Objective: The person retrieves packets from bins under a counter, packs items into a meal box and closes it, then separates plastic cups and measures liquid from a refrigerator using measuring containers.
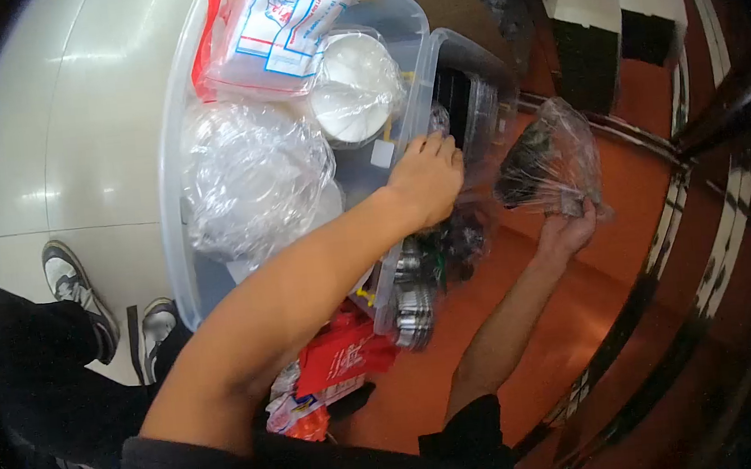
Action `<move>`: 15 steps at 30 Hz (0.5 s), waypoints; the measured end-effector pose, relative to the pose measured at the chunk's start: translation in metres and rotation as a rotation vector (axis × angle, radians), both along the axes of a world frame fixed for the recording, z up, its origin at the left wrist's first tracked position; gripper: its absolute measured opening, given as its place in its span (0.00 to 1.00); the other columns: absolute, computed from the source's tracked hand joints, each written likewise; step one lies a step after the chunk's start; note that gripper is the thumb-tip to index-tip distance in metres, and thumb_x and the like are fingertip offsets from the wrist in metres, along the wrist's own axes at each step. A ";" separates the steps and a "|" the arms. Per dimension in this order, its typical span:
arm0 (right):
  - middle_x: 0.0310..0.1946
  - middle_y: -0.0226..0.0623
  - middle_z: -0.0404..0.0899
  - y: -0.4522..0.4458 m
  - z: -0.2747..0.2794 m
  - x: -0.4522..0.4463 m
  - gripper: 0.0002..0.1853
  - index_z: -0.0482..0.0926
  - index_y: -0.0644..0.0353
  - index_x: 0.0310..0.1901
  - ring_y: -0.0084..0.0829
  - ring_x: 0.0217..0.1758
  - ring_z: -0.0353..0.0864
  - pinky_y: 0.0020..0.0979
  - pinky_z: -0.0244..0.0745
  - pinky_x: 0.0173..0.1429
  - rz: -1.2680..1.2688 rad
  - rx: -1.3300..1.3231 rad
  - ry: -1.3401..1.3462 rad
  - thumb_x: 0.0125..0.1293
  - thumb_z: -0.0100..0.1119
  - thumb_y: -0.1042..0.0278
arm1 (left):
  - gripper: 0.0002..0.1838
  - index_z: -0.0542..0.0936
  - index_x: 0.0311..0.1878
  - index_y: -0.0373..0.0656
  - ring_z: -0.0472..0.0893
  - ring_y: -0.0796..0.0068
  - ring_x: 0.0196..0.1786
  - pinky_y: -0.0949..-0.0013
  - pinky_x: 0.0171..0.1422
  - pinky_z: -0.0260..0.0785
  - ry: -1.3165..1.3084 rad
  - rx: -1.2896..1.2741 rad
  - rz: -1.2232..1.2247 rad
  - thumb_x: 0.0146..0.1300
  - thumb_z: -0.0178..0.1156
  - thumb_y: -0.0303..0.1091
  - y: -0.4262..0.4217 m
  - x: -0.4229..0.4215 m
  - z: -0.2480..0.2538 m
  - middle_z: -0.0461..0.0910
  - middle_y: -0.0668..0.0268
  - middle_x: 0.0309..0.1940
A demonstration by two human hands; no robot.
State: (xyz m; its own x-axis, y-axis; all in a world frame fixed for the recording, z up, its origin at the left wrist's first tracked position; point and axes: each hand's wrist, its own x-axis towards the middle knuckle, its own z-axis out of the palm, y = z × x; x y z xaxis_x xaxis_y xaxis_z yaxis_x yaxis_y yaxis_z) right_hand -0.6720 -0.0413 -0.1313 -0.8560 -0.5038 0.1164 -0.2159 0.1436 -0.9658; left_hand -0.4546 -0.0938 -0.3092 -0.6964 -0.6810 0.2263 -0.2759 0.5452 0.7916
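My left hand point(429, 180) rests at the rim between two clear plastic bins, its fingers curled over the edge. Its fingertips are partly hidden. My right hand point(569, 229) pinches the gathered lower end of a clear plastic bag point(580, 147) with something dark inside, held up over the reddish floor. In the large bin point(174, 190) lie a plastic-wrapped stack of clear lids or containers point(253, 178), a wrapped stack of white round containers point(351, 88) and a printed clear bag point(283, 26). The smaller bin point(436, 48) holds black containers point(467, 104).
Stacked foil-like silver cups point(414, 312) stand beside the bin. Red packaging point(342, 355) lies below it. A person's shoes point(78, 286) are on the pale tiled floor at left. White and dark boxes point(586, 24) stand at the upper right.
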 end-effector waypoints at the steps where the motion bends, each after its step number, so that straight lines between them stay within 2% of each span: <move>1: 0.64 0.49 0.69 0.006 0.002 0.026 0.23 0.68 0.66 0.67 0.42 0.66 0.70 0.51 0.73 0.62 -0.016 -0.008 0.002 0.77 0.43 0.63 | 0.31 0.72 0.69 0.34 0.68 0.46 0.73 0.49 0.75 0.58 0.002 -0.008 -0.016 0.65 0.62 0.39 0.008 0.013 0.008 0.71 0.47 0.68; 3: 0.54 0.47 0.78 0.004 0.011 0.103 0.22 0.70 0.70 0.64 0.40 0.55 0.80 0.37 0.75 0.55 -0.135 0.094 0.281 0.75 0.53 0.65 | 0.39 0.67 0.71 0.31 0.65 0.45 0.74 0.47 0.73 0.61 0.414 0.437 -0.077 0.60 0.68 0.41 0.023 0.053 0.036 0.69 0.45 0.68; 4: 0.54 0.47 0.78 0.008 0.019 0.119 0.22 0.70 0.70 0.64 0.40 0.55 0.80 0.37 0.75 0.55 -0.152 0.086 0.275 0.75 0.53 0.65 | 0.39 0.67 0.71 0.31 0.65 0.45 0.74 0.47 0.73 0.61 0.405 0.430 -0.094 0.60 0.68 0.41 0.030 0.073 0.049 0.69 0.45 0.68; 6: 0.56 0.41 0.77 0.026 0.033 0.156 0.21 0.71 0.66 0.62 0.35 0.57 0.77 0.38 0.74 0.60 0.097 0.318 0.347 0.72 0.60 0.68 | 0.43 0.64 0.73 0.34 0.66 0.40 0.72 0.42 0.71 0.62 0.670 0.569 -0.021 0.60 0.69 0.46 0.050 0.122 0.079 0.67 0.44 0.69; 7: 0.56 0.41 0.77 0.031 0.037 0.176 0.21 0.71 0.66 0.62 0.35 0.57 0.77 0.38 0.74 0.60 0.086 0.309 0.335 0.72 0.60 0.68 | 0.43 0.64 0.73 0.34 0.66 0.40 0.72 0.42 0.71 0.62 0.656 0.563 -0.032 0.60 0.69 0.46 0.054 0.148 0.095 0.67 0.44 0.69; 9: 0.53 0.41 0.80 0.043 0.032 0.220 0.24 0.71 0.70 0.63 0.33 0.51 0.82 0.35 0.76 0.55 0.248 0.267 0.290 0.70 0.64 0.69 | 0.43 0.61 0.76 0.42 0.70 0.36 0.66 0.40 0.70 0.62 0.418 0.326 0.050 0.62 0.68 0.48 0.062 0.191 0.118 0.66 0.43 0.70; 10: 0.53 0.41 0.80 0.044 0.031 0.247 0.24 0.71 0.70 0.63 0.33 0.51 0.82 0.35 0.76 0.55 0.232 0.256 0.277 0.70 0.64 0.69 | 0.33 0.71 0.71 0.48 0.73 0.34 0.63 0.39 0.67 0.64 0.418 0.308 0.140 0.64 0.66 0.46 0.064 0.207 0.121 0.70 0.48 0.68; 11: 0.52 0.41 0.81 0.044 0.032 0.277 0.24 0.71 0.69 0.63 0.32 0.51 0.82 0.34 0.77 0.55 0.308 0.280 0.145 0.69 0.64 0.69 | 0.33 0.71 0.71 0.48 0.73 0.34 0.63 0.39 0.67 0.64 0.401 0.303 0.120 0.64 0.66 0.46 0.066 0.222 0.118 0.70 0.48 0.68; 12: 0.52 0.40 0.81 0.048 0.031 0.300 0.24 0.71 0.69 0.63 0.31 0.51 0.82 0.33 0.77 0.55 0.381 0.295 0.014 0.69 0.65 0.70 | 0.27 0.77 0.64 0.48 0.74 0.36 0.62 0.40 0.66 0.65 0.327 0.242 0.102 0.63 0.66 0.45 0.065 0.234 0.107 0.74 0.53 0.65; 13: 0.52 0.40 0.81 0.053 0.025 0.312 0.24 0.71 0.69 0.63 0.31 0.51 0.82 0.33 0.77 0.55 0.358 0.274 0.001 0.69 0.65 0.70 | 0.21 0.82 0.57 0.48 0.75 0.38 0.61 0.41 0.65 0.65 0.255 0.171 0.082 0.62 0.67 0.44 0.061 0.247 0.096 0.78 0.58 0.62; 14: 0.52 0.41 0.81 0.058 0.015 0.319 0.22 0.71 0.68 0.63 0.32 0.52 0.83 0.34 0.78 0.56 0.425 0.264 -0.198 0.71 0.62 0.70 | 0.11 0.86 0.44 0.46 0.77 0.43 0.60 0.44 0.65 0.65 0.283 0.199 0.049 0.62 0.66 0.40 0.055 0.259 0.085 0.84 0.65 0.52; 15: 0.53 0.42 0.81 0.066 0.005 0.321 0.21 0.71 0.68 0.63 0.33 0.52 0.83 0.35 0.79 0.58 0.496 0.243 -0.397 0.73 0.59 0.70 | 0.11 0.86 0.44 0.46 0.77 0.43 0.60 0.44 0.65 0.65 0.265 0.177 0.026 0.62 0.66 0.40 0.054 0.272 0.077 0.84 0.65 0.52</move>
